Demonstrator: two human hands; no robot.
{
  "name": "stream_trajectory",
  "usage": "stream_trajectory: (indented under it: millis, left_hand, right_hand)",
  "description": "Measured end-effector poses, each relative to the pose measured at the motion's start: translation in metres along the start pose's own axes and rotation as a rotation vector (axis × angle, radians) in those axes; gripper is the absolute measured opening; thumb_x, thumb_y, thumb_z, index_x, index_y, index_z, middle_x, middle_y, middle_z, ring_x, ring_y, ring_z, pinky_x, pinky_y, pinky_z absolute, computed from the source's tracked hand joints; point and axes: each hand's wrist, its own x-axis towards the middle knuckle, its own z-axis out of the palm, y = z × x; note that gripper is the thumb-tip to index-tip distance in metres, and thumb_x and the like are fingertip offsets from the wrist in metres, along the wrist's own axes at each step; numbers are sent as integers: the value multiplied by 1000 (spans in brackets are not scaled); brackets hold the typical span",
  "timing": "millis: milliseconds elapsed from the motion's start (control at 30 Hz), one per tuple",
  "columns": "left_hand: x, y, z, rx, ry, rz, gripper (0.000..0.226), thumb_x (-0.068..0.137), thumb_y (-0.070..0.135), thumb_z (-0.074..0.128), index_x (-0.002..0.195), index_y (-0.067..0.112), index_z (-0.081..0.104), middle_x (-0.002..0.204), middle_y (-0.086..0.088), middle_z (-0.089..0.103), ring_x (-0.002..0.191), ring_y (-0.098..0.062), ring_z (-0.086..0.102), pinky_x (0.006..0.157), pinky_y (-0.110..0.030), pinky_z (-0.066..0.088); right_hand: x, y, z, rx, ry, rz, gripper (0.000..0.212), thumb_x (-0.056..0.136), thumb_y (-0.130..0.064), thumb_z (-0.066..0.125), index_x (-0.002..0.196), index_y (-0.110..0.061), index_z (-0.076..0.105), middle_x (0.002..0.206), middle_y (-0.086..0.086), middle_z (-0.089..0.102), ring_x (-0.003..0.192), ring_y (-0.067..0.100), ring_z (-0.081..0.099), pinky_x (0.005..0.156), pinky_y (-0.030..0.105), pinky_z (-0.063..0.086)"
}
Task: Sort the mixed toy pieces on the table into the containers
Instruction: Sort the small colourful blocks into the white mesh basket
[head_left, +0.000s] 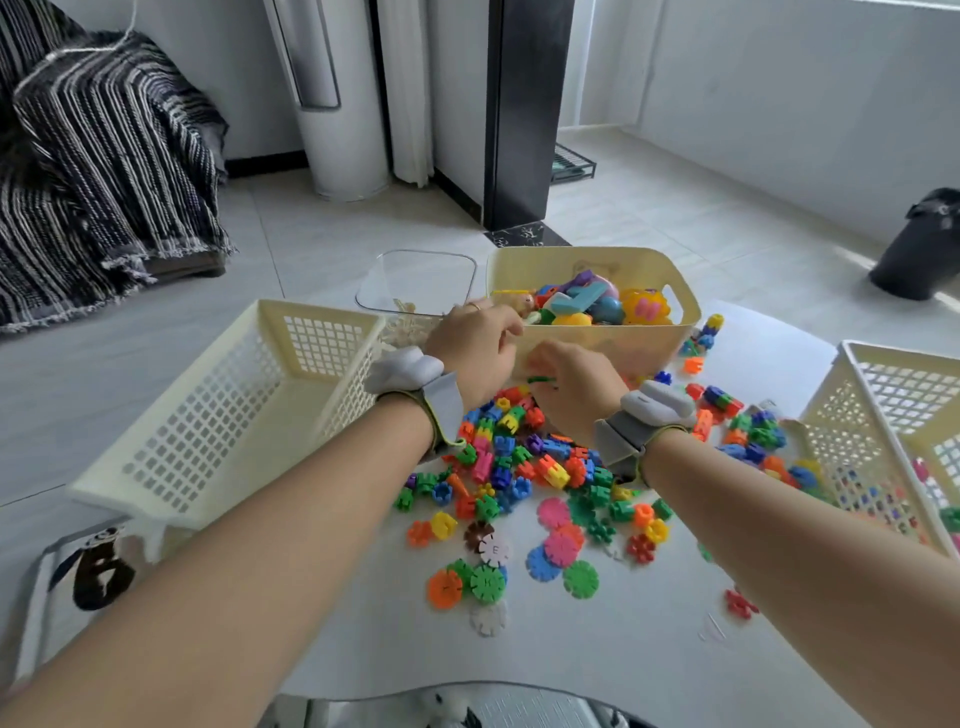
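A small green piece (540, 381) was pinched by the right hand (576, 387), just near of the cream bin (639, 345). The left hand (475, 345) was curled at the bin's left corner; its grasp could not be told. The mixed toy pieces (519, 467) were spread nearer on the table (571, 649).

White table (571, 660), rounded near edge. Solid cream bin (597, 345), loaded with assorted toys, stands at the far side. Left of the bin: empty lattice basket (208, 431). Just beyond the bin's left corner: clear container (415, 280). Well right of the bin: second lattice basket (883, 410). Directly in front of the bin: dense heap of coloured block pieces (519, 457). Further out from the bin: loose flat toothed discs (558, 545). Against the bin's right wall: a few stray pieces (706, 332).
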Motion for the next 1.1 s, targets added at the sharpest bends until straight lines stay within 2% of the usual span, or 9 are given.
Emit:
stream_trajectory:
  millis: [200,333,400,467,600,800,933,1000,1100]
  left_hand:
    - [-40,-1,26,22,-288,-2,29,87,21,59,116,20,62,109,-9,58,104,-27,54,84,-30,40]
    - [-60,-4,32,85,-455,-6,50,87,31,60,134,24,46,132,-9,46,122,-27,44,97,-33,40]
    - [-67,-5,35,137,-526,-4,61,87,37,59,141,23,36,142,-8,36,131,-28,34,105,-35,34]
    - [-70,-5,39,189,-571,-4,68,86,38,60,144,21,30,146,-8,30,134,-29,28,108,-37,31]
    - [-72,-2,47,226,-565,-20,69,85,40,61,143,17,31,143,-10,32,130,-31,31,105,-37,32]
    - [-71,-1,53,236,-497,-61,48,80,30,63,122,11,48,127,-11,41,115,-32,39,92,-39,39]
    - [-71,-3,58,209,-441,-70,37,81,22,61,116,14,52,120,-9,43,110,-33,43,83,-38,42]
    - [-70,-6,59,154,-418,-72,34,83,16,59,118,16,56,118,-8,44,109,-31,46,84,-39,46]
    - [-69,-8,59,95,-414,-81,39,88,14,56,126,20,58,125,-7,44,115,-27,45,95,-34,42]
  right_hand:
    - [-37,22,10,-236,-114,-20,28,89,-36,53,114,-26,58,113,4,50,109,28,45,80,31,41]
    - [-53,27,18,-399,-154,-64,52,83,-57,53,125,-27,48,121,4,44,110,29,42,86,38,44]
    - [-56,28,24,-429,-171,-64,58,83,-58,52,130,-26,43,124,5,41,112,30,40,87,39,44]
    - [-57,28,30,-441,-188,-80,57,86,-52,53,135,-27,38,128,4,39,115,31,37,86,40,45]
    - [-55,29,35,-428,-229,-93,64,86,-42,55,143,-30,27,138,-2,33,121,31,31,83,38,45]
    - [-51,26,34,-419,-218,-79,54,83,-29,57,133,-25,37,127,5,36,112,32,34,76,40,47]
    - [-49,27,32,-454,-245,-108,48,83,-29,59,127,-23,40,122,7,37,109,32,36,67,35,39]
    - [-48,31,32,-449,-225,-117,43,86,-25,56,127,-23,42,121,7,39,108,32,39,68,33,37]
    - [-48,35,31,-391,-192,-105,39,88,-22,51,127,-22,44,120,8,43,106,32,44,72,32,38]
